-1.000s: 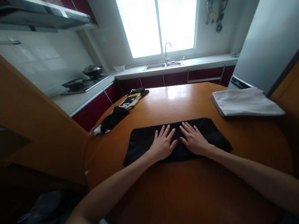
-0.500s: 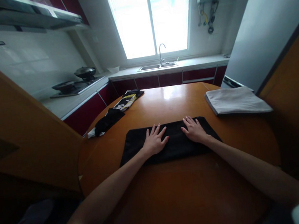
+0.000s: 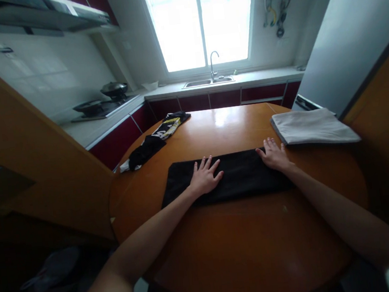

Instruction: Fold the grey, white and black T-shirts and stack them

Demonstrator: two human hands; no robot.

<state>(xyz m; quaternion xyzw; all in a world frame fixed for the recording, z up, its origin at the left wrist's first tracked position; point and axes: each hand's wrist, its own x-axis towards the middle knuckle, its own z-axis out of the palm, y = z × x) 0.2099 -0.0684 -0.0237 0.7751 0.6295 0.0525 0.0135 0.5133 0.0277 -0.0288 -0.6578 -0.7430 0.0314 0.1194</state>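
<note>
A folded black cloth (image 3: 240,176) lies flat across the middle of the round wooden table (image 3: 234,249). My left hand (image 3: 205,177) rests open on the cloth near its centre, fingers spread. My right hand (image 3: 273,155) lies open at the cloth's right end, fingers stretched flat toward the far edge.
A folded grey cloth (image 3: 313,126) sits at the table's right side. A crumpled black and yellow garment (image 3: 157,140) lies at the far left. Beyond are a counter with a sink (image 3: 208,81), a stove with pans (image 3: 103,102), and a wooden panel (image 3: 23,151) at left.
My right hand has slid rightward along the black cloth from its centre to its right end. My left hand has stayed near the middle.
</note>
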